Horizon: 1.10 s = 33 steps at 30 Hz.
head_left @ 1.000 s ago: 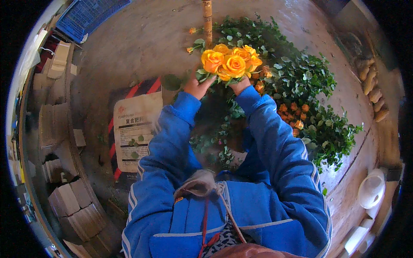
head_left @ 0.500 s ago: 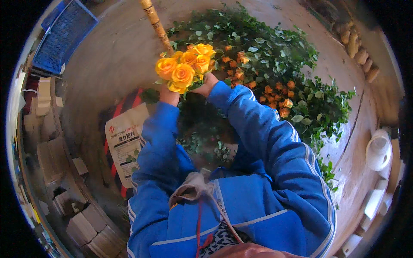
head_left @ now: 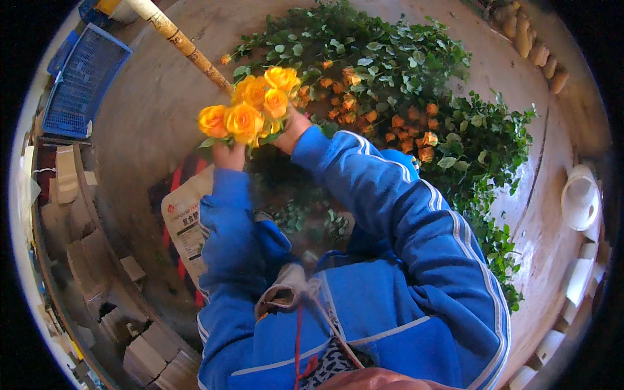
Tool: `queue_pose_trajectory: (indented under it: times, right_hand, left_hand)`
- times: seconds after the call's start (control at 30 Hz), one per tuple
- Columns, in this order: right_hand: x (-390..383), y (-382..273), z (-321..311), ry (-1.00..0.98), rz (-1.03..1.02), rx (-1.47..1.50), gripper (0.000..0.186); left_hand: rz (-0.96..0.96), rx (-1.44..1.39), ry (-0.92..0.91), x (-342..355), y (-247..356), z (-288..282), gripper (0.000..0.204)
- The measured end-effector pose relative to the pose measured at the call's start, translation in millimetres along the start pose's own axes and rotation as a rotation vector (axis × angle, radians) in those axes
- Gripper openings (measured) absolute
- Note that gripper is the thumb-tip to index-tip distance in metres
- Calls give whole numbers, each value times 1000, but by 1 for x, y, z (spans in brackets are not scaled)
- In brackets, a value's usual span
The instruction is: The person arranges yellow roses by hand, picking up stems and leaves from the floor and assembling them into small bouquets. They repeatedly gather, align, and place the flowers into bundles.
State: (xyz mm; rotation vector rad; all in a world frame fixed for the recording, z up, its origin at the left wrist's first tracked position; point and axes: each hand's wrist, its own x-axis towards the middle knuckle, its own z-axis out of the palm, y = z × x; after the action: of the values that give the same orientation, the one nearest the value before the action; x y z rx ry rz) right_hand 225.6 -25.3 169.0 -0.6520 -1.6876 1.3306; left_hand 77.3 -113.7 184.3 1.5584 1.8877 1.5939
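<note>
Fingers [head_left: 229, 156] clasp ruffled, cup-shaped yellow roses [head_left: 244, 123].

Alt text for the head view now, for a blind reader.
Left hand and right hand hold a bunch of yellow-orange roses. More orange roses lie among green foliage on the floor, to the right.

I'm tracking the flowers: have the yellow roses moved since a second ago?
Yes, leftward: against the white sack, the yellow roses were clearly to its right; now they reach nearly above it in view.
</note>
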Motion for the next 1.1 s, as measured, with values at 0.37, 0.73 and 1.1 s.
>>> queue_pose_trajectory:
  times: [0.37,0.73,1.1]
  right_hand:
    - [9,-61,-209,535,-16,22,38]
    - [-7,-76,-289,910,-222,-101,37]
    - [-10,-68,-259,742,-163,-45,48]
  left_hand:
    - [-427,122,155,16,7,-36,39]
    - [-350,456,171,30,-2,-54,46]
    - [-437,365,32,18,-4,-26,42]
